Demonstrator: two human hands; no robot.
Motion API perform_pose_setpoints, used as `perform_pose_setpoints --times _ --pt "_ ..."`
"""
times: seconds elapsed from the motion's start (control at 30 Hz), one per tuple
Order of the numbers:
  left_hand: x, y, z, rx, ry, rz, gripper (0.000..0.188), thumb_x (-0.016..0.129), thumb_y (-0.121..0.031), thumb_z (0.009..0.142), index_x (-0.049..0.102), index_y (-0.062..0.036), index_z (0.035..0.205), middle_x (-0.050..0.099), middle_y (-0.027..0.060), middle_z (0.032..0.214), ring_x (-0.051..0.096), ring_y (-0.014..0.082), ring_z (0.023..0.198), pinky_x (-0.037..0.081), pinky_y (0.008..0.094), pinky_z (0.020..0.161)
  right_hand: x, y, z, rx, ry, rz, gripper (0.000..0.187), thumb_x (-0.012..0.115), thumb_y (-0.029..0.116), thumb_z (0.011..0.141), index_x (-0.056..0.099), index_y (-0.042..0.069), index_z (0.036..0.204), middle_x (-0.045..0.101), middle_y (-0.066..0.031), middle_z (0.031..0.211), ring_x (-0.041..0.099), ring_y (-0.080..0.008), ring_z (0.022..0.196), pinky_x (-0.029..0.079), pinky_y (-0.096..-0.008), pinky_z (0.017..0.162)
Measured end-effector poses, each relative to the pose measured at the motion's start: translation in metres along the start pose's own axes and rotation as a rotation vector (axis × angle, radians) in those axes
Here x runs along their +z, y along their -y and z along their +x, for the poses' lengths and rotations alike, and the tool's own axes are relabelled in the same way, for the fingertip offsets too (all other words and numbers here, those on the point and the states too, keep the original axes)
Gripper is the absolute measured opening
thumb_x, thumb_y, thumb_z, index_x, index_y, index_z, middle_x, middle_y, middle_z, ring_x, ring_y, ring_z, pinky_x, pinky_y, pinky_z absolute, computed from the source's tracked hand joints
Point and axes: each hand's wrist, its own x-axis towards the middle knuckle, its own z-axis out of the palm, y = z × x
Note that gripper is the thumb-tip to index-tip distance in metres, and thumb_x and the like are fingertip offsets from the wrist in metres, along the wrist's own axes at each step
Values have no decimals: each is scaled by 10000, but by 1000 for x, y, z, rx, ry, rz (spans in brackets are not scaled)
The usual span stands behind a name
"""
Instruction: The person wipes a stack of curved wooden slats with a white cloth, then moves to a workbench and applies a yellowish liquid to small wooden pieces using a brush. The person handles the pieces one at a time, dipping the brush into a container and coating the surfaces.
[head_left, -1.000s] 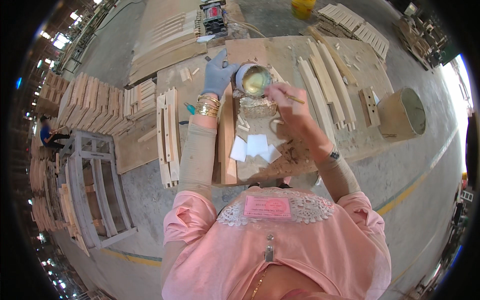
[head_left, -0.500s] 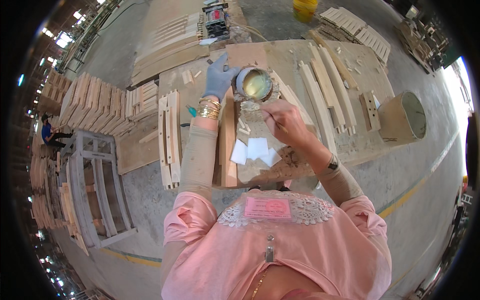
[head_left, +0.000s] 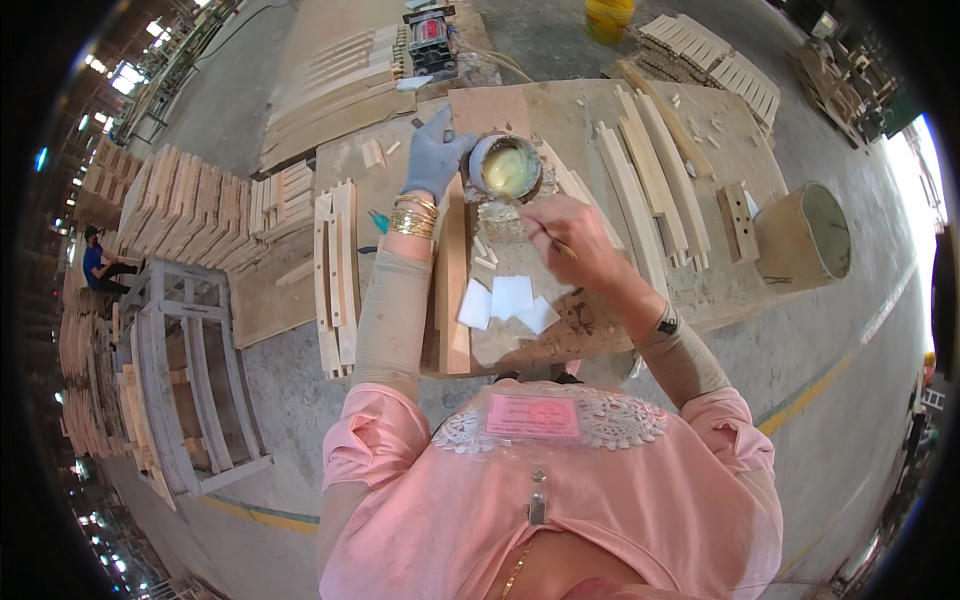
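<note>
My left hand (head_left: 434,155), in a blue-grey glove, is beside the far end of a long wooden board (head_left: 455,300). Its fingers are partly curled around something small with a dark end; I cannot make out what. Just right of it stands a round can (head_left: 478,170) holding pale yellow liquid (head_left: 510,172). My bare right hand (head_left: 570,240) is closed in a pinch on a thin stick (head_left: 567,253), just below the can's near rim. Whether the stick has bristles is hidden. White square pads (head_left: 512,296) and small wooden dowels (head_left: 485,255) lie between my arms.
Slotted wooden strips (head_left: 338,270) lie left on the worktable (head_left: 560,345), longer rails (head_left: 655,180) right. A drilled block (head_left: 738,222) and a beige bucket (head_left: 808,238) are farther right. Stacked slats (head_left: 185,205) and a grey frame (head_left: 190,370) stand left; a person (head_left: 100,265) sits beyond.
The right hand and stick stay at the can's near side with barely any shift. The liquid's surface looks slightly different. My left hand keeps its place, and the whole view has drifted a little.
</note>
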Motion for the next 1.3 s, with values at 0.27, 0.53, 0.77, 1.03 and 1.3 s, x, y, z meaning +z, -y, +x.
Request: perform_pose_setpoints --times 0.27,0.53,0.77,1.03,1.3 --pt "0 -3 1 -8 14 -55 341 675 -122 758 612 -39 1083 391 -61 618 360 52 563 342 222 499 3 -10 3 -28 -7 -14 88 545 9 774 624 23 811 610 -141 713 620 -232 712 517 -334 635" --pt "-2 1 1 29 -3 32 278 680 -126 754 610 -25 1003 379 -60 608 347 56 549 328 228 484 -2 -8 6 -64 -66 -7 81 605 26 789 639 -11 852 620 -147 715 607 -280 663 477 -359 600" --pt "3 -7 2 1 3 -26 373 648 -66 738 610 -25 1107 441 -58 577 355 35 517 329 218 466 -5 -10 10 30 -13 32 115 542 67 855 631 5 817 601 -133 689 594 -247 659 504 -332 611" --pt "3 -3 3 38 1 26 359 644 -69 744 612 -24 1099 440 -56 583 358 38 520 332 216 467 -9 -9 13 218 140 -90 191 477 161 899 601 25 847 600 -117 734 573 -211 691 497 -330 605" --pt "2 -8 2 1 9 -52 299 640 -51 746 616 -20 1043 427 -57 566 374 34 513 334 213 457 -11 -6 18 228 91 -55 97 553 83 840 633 27 840 622 -143 737 599 -290 674 490 -370 629"
